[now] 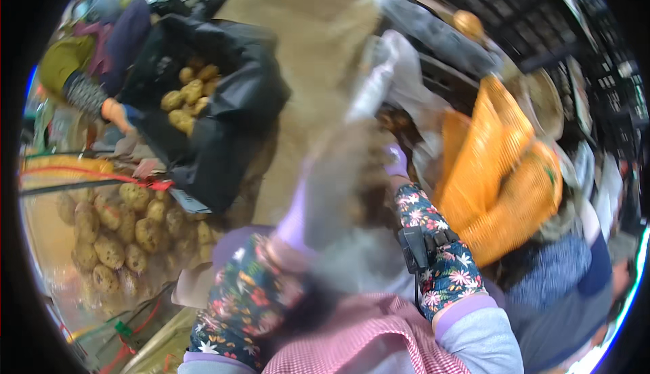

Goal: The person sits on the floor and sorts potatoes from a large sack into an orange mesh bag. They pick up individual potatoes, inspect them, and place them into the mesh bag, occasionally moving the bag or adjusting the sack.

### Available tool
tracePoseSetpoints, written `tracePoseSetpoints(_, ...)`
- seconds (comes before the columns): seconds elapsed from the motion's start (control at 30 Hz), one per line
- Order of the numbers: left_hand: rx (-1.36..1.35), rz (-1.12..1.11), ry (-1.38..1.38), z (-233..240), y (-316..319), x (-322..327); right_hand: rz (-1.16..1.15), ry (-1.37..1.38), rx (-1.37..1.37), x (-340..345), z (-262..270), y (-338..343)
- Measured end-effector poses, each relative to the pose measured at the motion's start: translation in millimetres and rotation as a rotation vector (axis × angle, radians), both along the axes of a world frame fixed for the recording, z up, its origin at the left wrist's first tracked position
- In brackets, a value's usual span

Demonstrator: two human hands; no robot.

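Observation:
My left hand [296, 221], in a purple glove below a flowered sleeve, is at the left side of a strongly blurred grey-brown bundle [350, 181]; its fingers are smeared by motion. Farther forward, my right hand [395, 161], also gloved in purple, is beside dark brown matter [403, 125] at the mouth of a clear plastic bag [401, 69]. Whether either hand grips something cannot be made out. Close to the right forearm stands an orange mesh sack [487, 181]. A black bag [228, 105] holding potatoes [190, 95] stands open at the left front.
A co-worker's hand [118, 115] touches the black bag's left edge. More potatoes [147, 234] lie under clear plastic at the left. Black crates [528, 13] stand at the upper right, near a round basket [546, 102]. Another person's blue sleeve [551, 272] is close on the right.

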State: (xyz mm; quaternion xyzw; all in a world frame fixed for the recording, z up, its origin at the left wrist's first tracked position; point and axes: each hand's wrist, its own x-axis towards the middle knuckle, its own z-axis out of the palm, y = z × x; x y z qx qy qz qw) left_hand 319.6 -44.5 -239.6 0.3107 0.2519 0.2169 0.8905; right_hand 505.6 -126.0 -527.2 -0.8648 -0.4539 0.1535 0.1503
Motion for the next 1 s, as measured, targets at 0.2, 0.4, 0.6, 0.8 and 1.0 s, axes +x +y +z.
tracePoseSetpoints(0.2, 0.047, -0.023, 0.175, -0.4, -11.2, 18.4, 0.175, -0.061, -0.176, 10.1, 0.0, 17.3)
tracePoseSetpoints(0.4, 0.092, -0.099, 0.160, 16.8, -13.4, 20.0, -0.030, 0.488, 0.208, -15.4, 117.5, -20.3)
tracePoseSetpoints(0.6, 1.323, -0.079, 0.413, -12.6, -59.8, 15.6, 0.179, 1.030, 0.598, -79.1, 298.6, -79.4)
tracePoseSetpoints(0.8, 1.568, -0.149, 0.501, -32.1, -102.1, 3.9, 0.231, 1.134, 0.701, -80.3, 270.4, -121.1)
tracePoseSetpoints(1.0, 1.300, 0.145, 0.195, -40.4, -91.1, 6.0, -0.123, 1.729, 0.865, -88.7, 236.2, -135.2)
